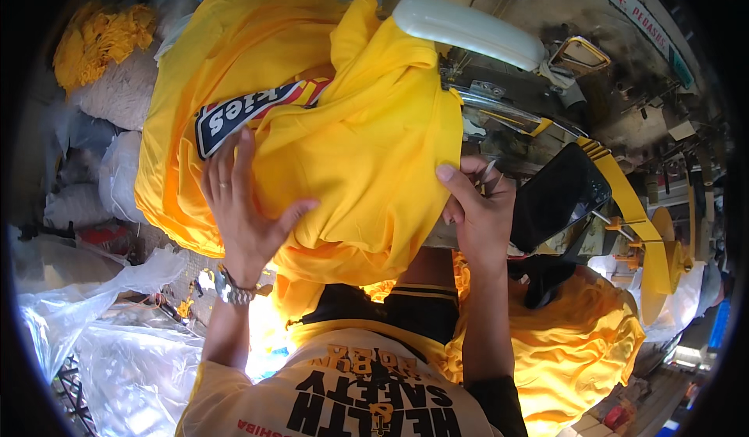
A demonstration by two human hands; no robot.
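A large spread of yellow fabric, seemingly a garment (367,164), lies bunched in front of me, with a dark printed graphic (234,121) bordered in white and red. On its left part my left hand (243,203) rests palm down, fingers spread, just below the print. At the right edge of the fabric my right hand (477,203) is closed, its thumb pressing on the cloth. A thin pale sliver (488,172) shows among its curled fingers; I cannot make out what it is. Above that hand stands a sewing machine with a pale rounded cover (468,31).
A black phone (560,195) is mounted right of my right hand. Beyond it, a yellow strip (624,179) runs to a yellow reel (665,257). More yellow fabric (554,343) heaps at lower right. Clear plastic bags (133,359) and bundles (125,94) line the left.
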